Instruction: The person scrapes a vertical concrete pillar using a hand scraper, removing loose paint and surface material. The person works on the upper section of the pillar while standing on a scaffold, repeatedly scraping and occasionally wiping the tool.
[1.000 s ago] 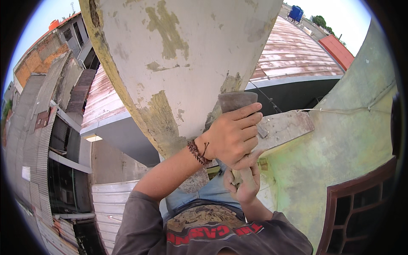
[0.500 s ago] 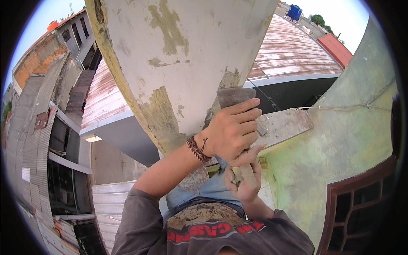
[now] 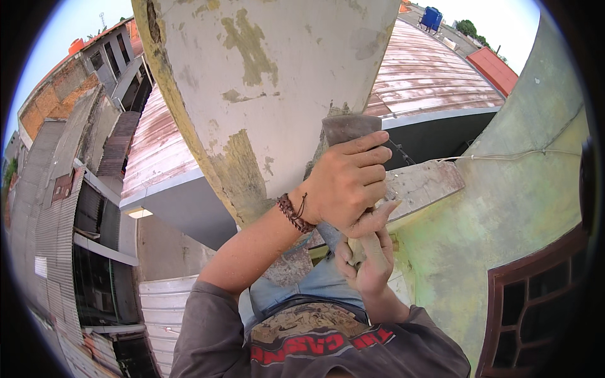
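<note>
My left hand (image 3: 350, 183) is wrapped round a dark grey putty spreader (image 3: 350, 129), a flat piece with a wide far edge. That edge lies against or just over the lower right part of a patchy white wall face (image 3: 296, 82), where bare grey-tan plaster shows. A braided bracelet (image 3: 293, 214) circles the left wrist. Just below the left thumb is my right hand (image 3: 368, 261), coated in pale dust or putty, its fingers curled. Something pale shows between those fingers, but I cannot tell whether it is a lump or the smeared palm.
A dusty ledge (image 3: 435, 183) runs to the right behind my hands, with a thin cable (image 3: 510, 159) above it. A green-stained wall (image 3: 454, 246) and a brown-framed window (image 3: 529, 296) stand at the right. Faded red metal roofing (image 3: 435, 69) spreads beyond; several buildings lie far below left.
My left hand and the spreader have slid a little farther up along the wall face. The right hand has shifted slightly right, staying close below the left. The view has moved a little.
</note>
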`<state>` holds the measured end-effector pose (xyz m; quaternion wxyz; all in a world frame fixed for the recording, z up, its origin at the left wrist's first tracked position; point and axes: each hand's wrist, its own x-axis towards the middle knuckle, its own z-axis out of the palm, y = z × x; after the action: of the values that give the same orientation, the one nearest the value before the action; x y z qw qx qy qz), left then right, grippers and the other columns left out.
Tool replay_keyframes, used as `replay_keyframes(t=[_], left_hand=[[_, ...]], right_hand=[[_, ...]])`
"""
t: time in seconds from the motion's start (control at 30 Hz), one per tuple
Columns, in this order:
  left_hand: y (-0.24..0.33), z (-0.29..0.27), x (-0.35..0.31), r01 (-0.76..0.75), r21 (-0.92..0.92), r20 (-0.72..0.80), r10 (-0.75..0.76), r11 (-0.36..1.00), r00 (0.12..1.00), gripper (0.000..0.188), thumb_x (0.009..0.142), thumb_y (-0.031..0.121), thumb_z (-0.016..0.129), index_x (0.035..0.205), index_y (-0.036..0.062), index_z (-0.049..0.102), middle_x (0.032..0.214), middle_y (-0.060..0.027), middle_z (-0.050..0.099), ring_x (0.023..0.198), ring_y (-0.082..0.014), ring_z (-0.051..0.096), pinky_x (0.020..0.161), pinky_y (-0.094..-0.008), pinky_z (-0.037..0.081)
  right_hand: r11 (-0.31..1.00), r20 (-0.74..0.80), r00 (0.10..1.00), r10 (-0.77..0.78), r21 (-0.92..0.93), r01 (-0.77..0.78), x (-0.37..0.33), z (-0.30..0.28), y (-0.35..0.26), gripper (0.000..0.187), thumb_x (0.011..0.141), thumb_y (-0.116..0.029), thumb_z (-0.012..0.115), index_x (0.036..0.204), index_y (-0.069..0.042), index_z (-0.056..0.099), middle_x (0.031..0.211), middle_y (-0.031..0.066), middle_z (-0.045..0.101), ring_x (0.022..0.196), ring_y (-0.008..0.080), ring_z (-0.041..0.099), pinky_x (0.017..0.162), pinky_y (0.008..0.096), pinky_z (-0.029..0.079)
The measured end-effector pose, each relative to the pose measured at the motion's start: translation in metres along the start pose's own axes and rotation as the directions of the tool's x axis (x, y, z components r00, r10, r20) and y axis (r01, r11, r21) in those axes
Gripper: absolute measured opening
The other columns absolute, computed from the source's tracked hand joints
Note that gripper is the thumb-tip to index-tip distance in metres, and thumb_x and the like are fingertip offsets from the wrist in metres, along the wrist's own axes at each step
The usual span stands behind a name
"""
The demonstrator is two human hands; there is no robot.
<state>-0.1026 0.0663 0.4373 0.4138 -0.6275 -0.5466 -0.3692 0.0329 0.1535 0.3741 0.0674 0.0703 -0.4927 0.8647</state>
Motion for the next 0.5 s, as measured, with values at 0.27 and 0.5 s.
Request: replay_keyframes(t=[0.27, 0.5], left_hand=[[-0.003, -0.006, 0.013, -0.011, -0.006, 0.016, 0.011, 1.0, 1.0, 0.026, 0.07, 0.02, 0.057, 0.051, 0.0054, 0.046, 0.063, -0.0089, 0.056, 0.085, -0.0322, 0.068, 0.097, -0.0504, 0.05], [0.002, -0.002, 0.004, -0.002, -0.007, 0.024, 0.002, 1.0, 1.0, 0.026, 0.069, 0.02, 0.062, 0.052, 0.0049, 0.048, 0.063, -0.0087, 0.056, 0.085, -0.0328, 0.068, 0.096, -0.0493, 0.05]], right_hand=[[1.0, 0.026, 0.999, -0.03, 0.007, 0.03, 0.004, 0.006, -0.006, 0.02, 0.103, -0.025, 0.037, 0.108, -0.008, 0.047, 0.069, 0.006, 0.049, 0.042, 0.0065, 0.039, 0.036, 0.0191, 0.029], [1.0, -0.006, 1.0, -0.003, 0.025, 0.003, 0.0, 0.007, -0.004, 0.022, 0.103, -0.025, 0.037, 0.11, -0.007, 0.047, 0.069, 0.0059, 0.049, 0.044, 0.0062, 0.04, 0.036, 0.0192, 0.03]])
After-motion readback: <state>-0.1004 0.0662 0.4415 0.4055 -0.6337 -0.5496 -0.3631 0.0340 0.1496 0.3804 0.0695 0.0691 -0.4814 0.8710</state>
